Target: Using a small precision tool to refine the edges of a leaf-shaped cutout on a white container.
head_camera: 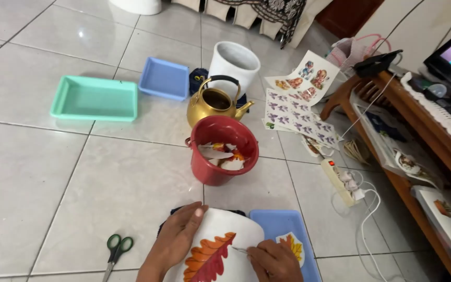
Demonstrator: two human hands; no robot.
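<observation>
- At the bottom middle of the frame, the left hand [176,241] lies flat and spread on the side of a white bucket [236,230]. It holds the bucket steady.
- The right hand [273,261] is pinched shut on a small thin tool [240,250]. I cannot tell what kind of tool it is. Its tip touches the bucket next to an orange and red leaf sticker [210,257].
- The bucket looks light, hard and smooth, so it can slip. A flat hand on its side or a grip on its rim holds it well.
- The sticker looks thin, soft and easy to tear. Its edge is the best place to take hold of it.
- Just right of the bucket is a blue tray [288,230] with another leaf sticker [291,245] in it.
- Green scissors [116,251] lie on the floor [37,183] at the lower left, well apart from the hands.
- In the middle of the frame stands a red bucket [223,151] with paper scraps inside.
- Behind it is a gold kettle [215,102], then another white bucket [234,63].
- At the upper left are a green tray [95,99] and a small blue tray [164,78].
- Sticker sheets [296,102] lie on the floor at the upper right, near a wooden shelf [424,141] and a white power strip [340,183].
</observation>
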